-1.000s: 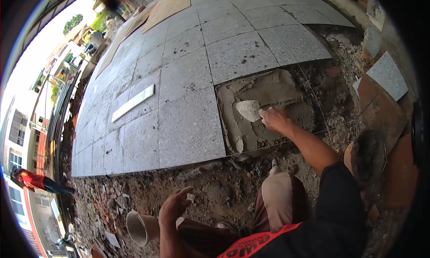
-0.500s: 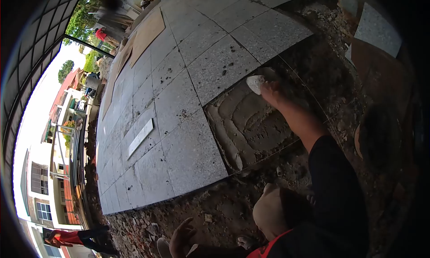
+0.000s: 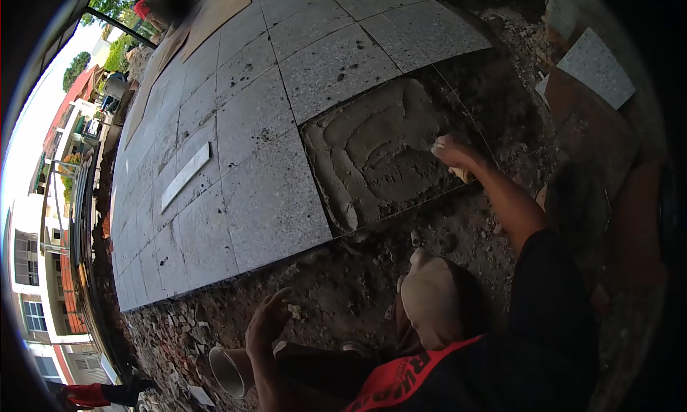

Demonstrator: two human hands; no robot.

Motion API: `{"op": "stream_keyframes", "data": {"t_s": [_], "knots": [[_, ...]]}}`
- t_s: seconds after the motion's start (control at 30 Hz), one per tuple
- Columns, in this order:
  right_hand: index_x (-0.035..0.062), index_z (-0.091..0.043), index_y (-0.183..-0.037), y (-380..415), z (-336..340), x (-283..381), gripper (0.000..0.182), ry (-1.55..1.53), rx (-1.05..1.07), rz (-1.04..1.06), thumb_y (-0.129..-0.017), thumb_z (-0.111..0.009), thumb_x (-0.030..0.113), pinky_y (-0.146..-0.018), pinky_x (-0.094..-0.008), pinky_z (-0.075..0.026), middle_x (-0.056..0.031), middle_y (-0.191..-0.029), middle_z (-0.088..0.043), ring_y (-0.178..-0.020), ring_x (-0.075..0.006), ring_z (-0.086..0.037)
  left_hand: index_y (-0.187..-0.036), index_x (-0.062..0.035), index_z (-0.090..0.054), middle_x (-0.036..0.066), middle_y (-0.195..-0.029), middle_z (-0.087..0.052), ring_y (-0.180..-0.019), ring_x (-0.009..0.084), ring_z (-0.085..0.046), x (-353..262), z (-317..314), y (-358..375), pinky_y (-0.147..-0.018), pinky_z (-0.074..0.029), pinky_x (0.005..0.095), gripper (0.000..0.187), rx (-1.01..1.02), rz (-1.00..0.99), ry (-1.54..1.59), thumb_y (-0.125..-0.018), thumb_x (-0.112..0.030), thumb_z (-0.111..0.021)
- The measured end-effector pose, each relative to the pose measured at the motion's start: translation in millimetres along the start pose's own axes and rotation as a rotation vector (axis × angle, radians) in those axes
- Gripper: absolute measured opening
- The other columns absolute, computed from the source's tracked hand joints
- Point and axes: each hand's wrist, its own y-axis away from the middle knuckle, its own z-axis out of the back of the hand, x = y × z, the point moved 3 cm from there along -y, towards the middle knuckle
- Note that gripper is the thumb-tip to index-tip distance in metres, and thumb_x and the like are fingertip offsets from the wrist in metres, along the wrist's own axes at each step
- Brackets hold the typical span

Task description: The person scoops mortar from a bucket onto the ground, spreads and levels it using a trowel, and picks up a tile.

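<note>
My right hand [image 3: 455, 153] is closed round a trowel with a pale handle [image 3: 464, 174]; its blade is mostly hidden by the hand. It is over the right edge of a bed of wet mortar [image 3: 386, 151], whose surface has curved ridges. The mortar fills a square gap beside the laid speckled grey tiles [image 3: 275, 197]. Low in the view, my left hand [image 3: 268, 320] is held above the rubble with its fingers apart and nothing in them. My bent knee [image 3: 429, 290] is between the two hands.
A thin string [image 3: 458, 100] runs past the mortar. A narrow light strip [image 3: 186, 176] lies on the tiles. A loose tile [image 3: 597, 68] is at the upper right. A pale round-rimmed container [image 3: 230, 372] stands near my left hand. Another person in red [image 3: 86, 395] is at lower left.
My right hand with the trowel has drawn back from the mortar's far corner towards its near right edge. My left hand has risen slightly. The view has shifted.
</note>
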Motion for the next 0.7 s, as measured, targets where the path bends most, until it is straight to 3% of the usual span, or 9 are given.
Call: {"op": "stream_keyframes", "data": {"t_s": [0.1, 0.2, 0.3, 0.37, 0.47, 0.5, 0.53, 0.57, 0.7], "knots": [[-0.0038, -0.050, -0.111, 60.8, -49.4, 16.7, 0.039, 0.024, 0.074, 0.007, -0.085, -0.050, 0.025, -0.054, -0.0379, -0.049, -0.0192, -0.091, -0.061, -0.062, -0.0269, -0.062, -0.120, -0.0180, -0.051, 0.013, -0.107, -0.056, -0.097, 0.0306, -0.055, -19.5, -5.4, -41.4, -0.082, -0.045, 0.0383, 0.047, 0.040, -0.112, -0.050, -0.074, -0.008, -0.057], [-0.0021, -0.051, -0.109, 71.7, -66.6, 13.3, 0.036, 0.665, -0.024, 0.339, -0.084, -0.050, 0.024, -0.062, -0.0411, -0.049, -0.0215, -0.099, -0.060, -0.072, -0.0302, -0.063, -0.121, -0.0201, -0.050, 0.013, -0.107, -0.056, -0.099, 0.0304, -0.054, -53.7, -16.6, -64.8, -0.083, -0.044, 0.0383, 0.047, 0.042, -0.261, -0.022, -0.075, -0.010, -0.058], [0.0004, -0.058, -0.092, 67.6, -30.1, -16.1, 0.029, 0.782, -0.401, 0.273, -0.080, -0.056, 0.026, -0.061, -0.0402, -0.051, -0.0209, -0.088, -0.062, -0.073, -0.0327, -0.062, -0.122, -0.0209, -0.049, 0.014, -0.103, -0.055, -0.095, 0.0300, -0.055, -82.1, -22.6, -60.3, -0.081, -0.045, 0.0378, 0.048, 0.037, -0.420, -0.042, -0.076, -0.011, -0.060], [0.0005, -0.058, -0.090, 68.7, -19.9, -37.7, 0.028, 0.704, -0.353, 0.316, -0.080, -0.055, 0.026, -0.060, -0.0399, -0.050, -0.0206, -0.086, -0.062, -0.072, -0.0323, -0.063, -0.122, -0.0212, -0.048, 0.014, -0.100, -0.054, -0.093, 0.0300, -0.056, -94.9, -17.1, -50.7, -0.081, -0.045, 0.0373, 0.049, 0.011, -0.469, -0.060, -0.076, -0.011, -0.062], [-0.0006, -0.054, -0.100, 95.8, -42.7, -17.3, 0.029, 0.164, -0.071, -0.096, -0.085, -0.050, 0.024, -0.056, -0.0375, -0.050, -0.0167, -0.078, -0.062, -0.063, -0.0266, -0.063, -0.122, -0.0213, -0.048, 0.014, -0.100, -0.055, -0.094, 0.0306, -0.056, -103.6, -14.4, -42.3, -0.082, -0.044, 0.0369, 0.049, 0.022, -0.429, -0.064, -0.076, -0.010, -0.062], [-0.0013, -0.053, -0.098, 103.6, -61.7, -12.7, 0.029, 0.025, -0.008, -0.025, -0.085, -0.050, 0.024, -0.051, -0.0343, -0.049, -0.0153, -0.077, -0.061, -0.055, -0.0237, -0.062, -0.122, -0.0212, -0.048, 0.014, -0.101, -0.055, -0.095, 0.0307, -0.056, -105.7, -14.3, -43.8, -0.081, -0.044, 0.0371, 0.049, 0.045, -0.411, -0.071, -0.076, -0.010, -0.062], [0.0013, -0.054, -0.097, 118.4, -72.5, 3.5, 0.027, 0.019, -0.010, 0.064, -0.083, -0.051, 0.024, -0.057, -0.0384, -0.050, -0.0170, -0.079, -0.061, -0.064, -0.0273, -0.064, -0.122, -0.0210, -0.048, 0.014, -0.103, -0.055, -0.096, 0.0309, -0.056, -108.5, -14.9, -46.8, -0.081, -0.045, 0.0373, 0.049, 0.067, -0.400, -0.084, -0.076, -0.010, -0.062], [0.0044, -0.055, -0.097, 117.6, -83.3, 10.8, 0.026, 0.380, -0.063, 0.322, -0.080, -0.054, 0.024, -0.064, -0.0429, -0.049, -0.0185, -0.083, -0.062, -0.075, -0.0311, -0.063, -0.121, -0.0209, -0.048, 0.014, -0.103, -0.056, -0.095, 0.0308, -0.056, -107.1, -18.4, -52.1, -0.081, -0.045, 0.0375, 0.049, 0.058, -0.422, -0.078, -0.076, -0.009, -0.062], [0.0101, -0.056, -0.099, 131.5, -44.4, -7.5, 0.024, 0.735, -0.187, 0.141, -0.079, -0.057, 0.023, -0.069, -0.0441, -0.049, -0.0189, -0.086, -0.062, -0.082, -0.0350, -0.061, -0.120, -0.0196, -0.050, 0.014, -0.099, -0.058, -0.090, 0.0299, -0.058, -65.6, -37.8, -68.1, -0.078, -0.046, 0.0384, 0.047, -0.007, -0.502, -0.084, -0.075, -0.010, -0.063]]}}
